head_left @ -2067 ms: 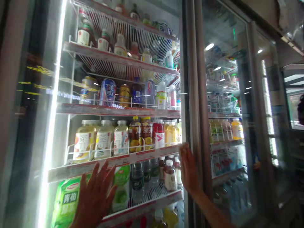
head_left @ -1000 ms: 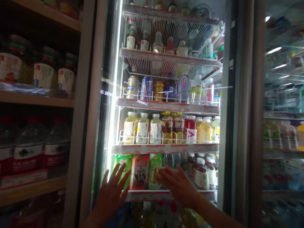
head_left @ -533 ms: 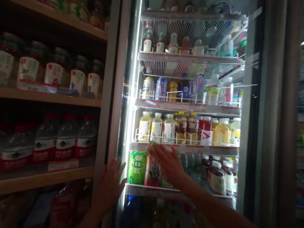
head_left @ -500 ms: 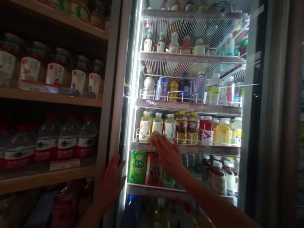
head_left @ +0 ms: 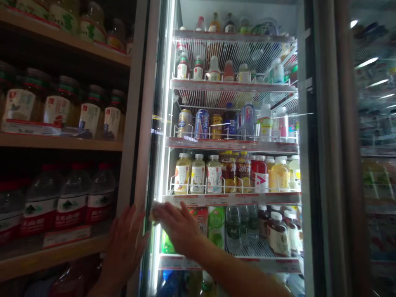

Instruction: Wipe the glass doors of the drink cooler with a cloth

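Glass refrigerator door (head_left: pixel 150 115) stood upright through the middle of the frame, its left margin running from top to bottom left of centre beside a bright light strip (head_left: pixel 166 123). At that margin, left of centre and below mid-height, the right hand (head_left: pixel 176 229) gripped a small pale wad (head_left: pixel 153 211) beneath its fingertips, apparently against the pane; the wad's material could not be told. Its forearm crossed the bottom centre of the frame. The left hand (head_left: pixel 125 243) was raised at lower left, open with fingers spread, near the metal edge of the door; whether it touched that edge could not be told. Behind the glass, at mid-frame, stood white-capped tea bottles (head_left: pixel 198 177), yellow-capped iced-tea bottles (head_left: pixel 229 171) and a red bottle (head_left: pixel 259 167), with a blue can (head_left: pixel 201 123) and a gold can (head_left: pixel 216 126) on the shelf above. On the shelf below, a red pack (head_left: pixel 199 218) lay partly behind the right hand, next to a green pack (head_left: pixel 216 227) and clear water bottles (head_left: pixel 233 227). Wooden shelving (head_left: pixel 62 142) at far left bore red-capped water bottles (head_left: pixel 71 202).
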A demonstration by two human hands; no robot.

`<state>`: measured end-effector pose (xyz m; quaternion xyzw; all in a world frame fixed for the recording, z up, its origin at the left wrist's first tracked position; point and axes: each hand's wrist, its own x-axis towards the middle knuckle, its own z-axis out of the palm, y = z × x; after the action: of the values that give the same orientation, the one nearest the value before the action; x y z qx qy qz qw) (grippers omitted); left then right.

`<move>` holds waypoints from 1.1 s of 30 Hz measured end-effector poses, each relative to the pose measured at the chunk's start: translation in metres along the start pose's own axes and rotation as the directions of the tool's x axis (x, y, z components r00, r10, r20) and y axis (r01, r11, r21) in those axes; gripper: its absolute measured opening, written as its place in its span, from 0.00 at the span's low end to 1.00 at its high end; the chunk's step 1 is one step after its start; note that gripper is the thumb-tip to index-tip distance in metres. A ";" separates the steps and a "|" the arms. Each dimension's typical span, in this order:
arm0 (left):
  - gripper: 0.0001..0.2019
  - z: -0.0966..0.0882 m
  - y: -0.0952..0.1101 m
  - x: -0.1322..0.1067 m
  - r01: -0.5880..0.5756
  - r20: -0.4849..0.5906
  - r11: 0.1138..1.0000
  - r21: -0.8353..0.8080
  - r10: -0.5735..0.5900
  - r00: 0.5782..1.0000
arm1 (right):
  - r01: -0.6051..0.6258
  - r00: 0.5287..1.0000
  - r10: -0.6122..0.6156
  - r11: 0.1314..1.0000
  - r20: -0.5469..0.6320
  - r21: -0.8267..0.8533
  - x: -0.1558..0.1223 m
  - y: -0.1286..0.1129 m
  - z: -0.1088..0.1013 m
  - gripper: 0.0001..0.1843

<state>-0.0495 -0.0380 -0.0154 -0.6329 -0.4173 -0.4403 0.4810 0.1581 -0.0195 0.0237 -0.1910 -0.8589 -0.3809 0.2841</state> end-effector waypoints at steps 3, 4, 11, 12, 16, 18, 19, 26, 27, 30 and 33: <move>0.32 0.006 -0.003 0.017 0.003 -0.024 1.000 -0.006 -0.003 1.000 | 0.222 0.973 -0.222 0.975 0.064 0.001 -0.003 0.014 -0.011 0.24; 0.32 0.009 -0.004 0.026 -0.003 -0.040 1.000 -0.010 0.002 0.999 | 0.216 0.975 -0.214 0.976 0.061 -0.023 0.001 0.027 -0.019 0.25; 0.30 0.021 -0.007 0.153 0.028 -0.275 0.999 -0.028 -0.034 0.961 | -0.345 0.919 0.293 0.921 -0.263 -0.180 0.093 0.143 -0.098 0.32; 0.29 0.018 -0.008 0.176 0.022 -0.307 0.999 -0.031 -0.030 0.951 | -0.308 0.929 0.253 0.933 -0.271 -0.184 0.097 0.144 -0.100 0.32; 0.26 -0.003 -0.019 0.258 -0.031 -0.384 0.999 -0.016 0.022 0.923 | 0.160 0.971 -0.192 0.964 -0.142 -0.211 0.098 0.131 -0.096 0.25; 0.25 -0.015 -0.028 0.293 -0.043 -0.407 0.999 -0.015 0.033 0.913 | 0.191 0.967 -0.220 0.960 -0.132 -0.204 0.118 0.140 -0.105 0.24; 0.25 -0.021 -0.034 0.310 -0.038 -0.423 0.999 -0.019 0.027 0.906 | 0.141 0.973 -0.173 0.969 -0.150 -0.202 0.135 0.151 -0.114 0.24; 0.26 -0.028 -0.064 0.396 -0.018 -0.422 1.000 -0.020 0.008 0.907 | -0.118 0.959 0.063 0.975 -0.277 -0.188 0.237 0.210 -0.177 0.26; 0.26 -0.023 -0.066 0.404 -0.019 -0.407 0.999 -0.028 0.006 0.913 | -0.071 0.963 0.013 0.976 -0.269 -0.204 0.235 0.210 -0.177 0.25; 0.29 -0.002 -0.063 0.419 -0.028 -0.354 0.999 -0.035 0.013 0.935 | -0.047 0.963 -0.027 0.964 -0.268 -0.263 0.199 0.229 -0.179 0.25; 0.30 0.017 -0.054 0.422 -0.052 -0.266 0.998 -0.041 0.039 0.963 | -0.411 0.859 0.252 0.858 -0.445 -0.307 0.130 0.286 -0.202 0.30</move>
<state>0.0129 0.0325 0.4000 -0.5890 -0.3240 -0.5196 0.5274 0.2837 0.0228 0.3730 -0.3123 -0.6440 -0.5191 0.4673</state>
